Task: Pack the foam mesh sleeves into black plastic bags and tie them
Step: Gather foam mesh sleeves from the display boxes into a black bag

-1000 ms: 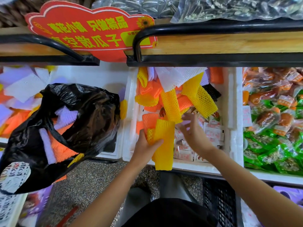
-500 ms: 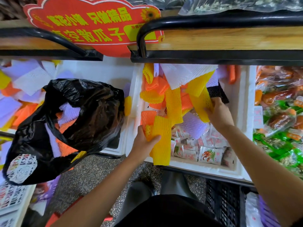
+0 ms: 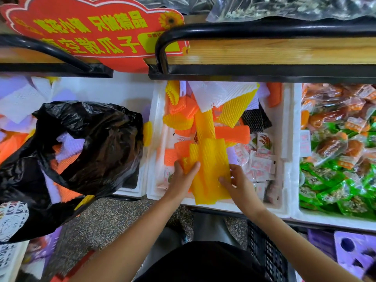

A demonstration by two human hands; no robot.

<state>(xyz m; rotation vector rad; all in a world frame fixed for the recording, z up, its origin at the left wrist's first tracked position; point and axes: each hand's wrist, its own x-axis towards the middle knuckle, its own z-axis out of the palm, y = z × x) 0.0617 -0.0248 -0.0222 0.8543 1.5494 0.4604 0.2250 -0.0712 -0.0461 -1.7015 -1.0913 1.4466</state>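
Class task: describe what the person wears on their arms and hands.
The left hand and right hand are ungloved, with no ring, watch or bracelet showing. The arms behind them are bare, with no sleeves in view.

Black shelf rail (image 3: 264, 27) low overhead; white foam box (image 3: 285, 129) reachable beneath

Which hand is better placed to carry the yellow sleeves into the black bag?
Left. The left hand grips the yellow sleeves with its thumb over them, and the black bag lies open on that side. The right hand pinches their other edge, farther from the bag.
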